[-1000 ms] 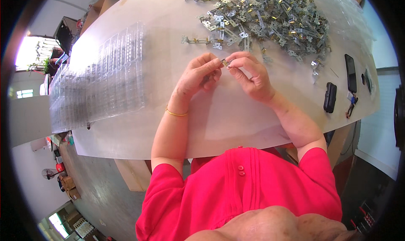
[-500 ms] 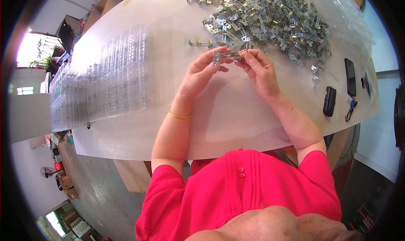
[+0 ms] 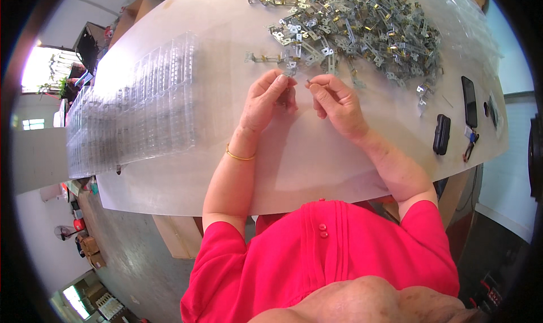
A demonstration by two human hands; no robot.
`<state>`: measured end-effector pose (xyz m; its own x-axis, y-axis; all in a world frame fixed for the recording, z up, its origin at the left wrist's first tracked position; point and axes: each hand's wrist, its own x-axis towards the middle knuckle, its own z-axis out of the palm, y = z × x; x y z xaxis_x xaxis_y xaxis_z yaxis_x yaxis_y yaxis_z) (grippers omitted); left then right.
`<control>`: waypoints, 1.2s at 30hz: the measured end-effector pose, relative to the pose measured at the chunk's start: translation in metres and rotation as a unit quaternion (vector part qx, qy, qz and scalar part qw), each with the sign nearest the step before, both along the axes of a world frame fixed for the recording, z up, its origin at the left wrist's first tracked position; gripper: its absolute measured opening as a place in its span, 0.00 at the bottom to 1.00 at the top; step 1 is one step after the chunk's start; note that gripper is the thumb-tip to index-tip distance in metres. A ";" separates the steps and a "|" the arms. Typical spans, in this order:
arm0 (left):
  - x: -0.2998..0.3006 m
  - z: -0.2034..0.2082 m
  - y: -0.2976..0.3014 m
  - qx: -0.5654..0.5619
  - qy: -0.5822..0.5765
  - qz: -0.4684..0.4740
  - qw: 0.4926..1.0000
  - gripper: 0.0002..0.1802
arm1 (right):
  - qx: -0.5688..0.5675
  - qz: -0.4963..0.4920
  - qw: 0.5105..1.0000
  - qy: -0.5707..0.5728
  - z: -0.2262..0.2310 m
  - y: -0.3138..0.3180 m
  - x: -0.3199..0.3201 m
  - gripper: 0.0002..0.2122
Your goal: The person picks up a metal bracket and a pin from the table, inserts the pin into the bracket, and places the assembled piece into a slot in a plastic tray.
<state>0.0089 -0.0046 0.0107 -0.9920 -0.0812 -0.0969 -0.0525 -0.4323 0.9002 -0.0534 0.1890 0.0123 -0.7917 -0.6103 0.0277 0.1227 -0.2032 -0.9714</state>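
Note:
My left hand (image 3: 266, 101) is closed, thumb pressed to the fingers, on a metal bracket (image 3: 290, 69). Only the bracket's shiny end shows beyond the fingertips. Just to the right, my right hand (image 3: 338, 103) pinches something thin and dark between thumb and forefinger; it is too small to name. A narrow gap lies between the two hands. Beyond them spreads a big heap of similar silver and brass-coloured metal brackets (image 3: 362, 31). One loose bracket (image 3: 264, 58) lies on the table just past my left hand.
Clear plastic trays (image 3: 141, 105) are stacked on the left of the white table (image 3: 226, 181). To the right lie a black case (image 3: 442, 134), a phone (image 3: 469, 101) and keys (image 3: 469, 147). Clear plastic sheeting (image 3: 461, 26) covers the far right.
My hands have moved apart and slightly nearer to me. The bracket that spanned both hands now shows only at my left fingertips, its position turned.

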 end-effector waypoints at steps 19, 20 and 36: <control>0.002 0.012 0.007 -0.151 -0.049 0.003 0.987 0.17 | 0.086 -0.037 0.990 0.102 0.004 0.000 0.002 0.06; 0.002 0.012 0.007 -0.153 -0.047 0.005 0.987 0.17 | 0.086 -0.037 0.990 0.103 0.004 0.000 0.003 0.06; 0.000 0.012 0.012 -0.235 -0.059 -0.027 0.970 0.14 | 0.078 -0.066 0.989 0.105 0.004 0.002 0.002 0.06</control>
<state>0.0093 0.0072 0.0224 -0.9804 -0.0915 -0.1742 -0.1777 0.0315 0.9836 -0.0518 0.1914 0.0165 -0.8515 -0.5121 0.1128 -0.1023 -0.0487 -0.9936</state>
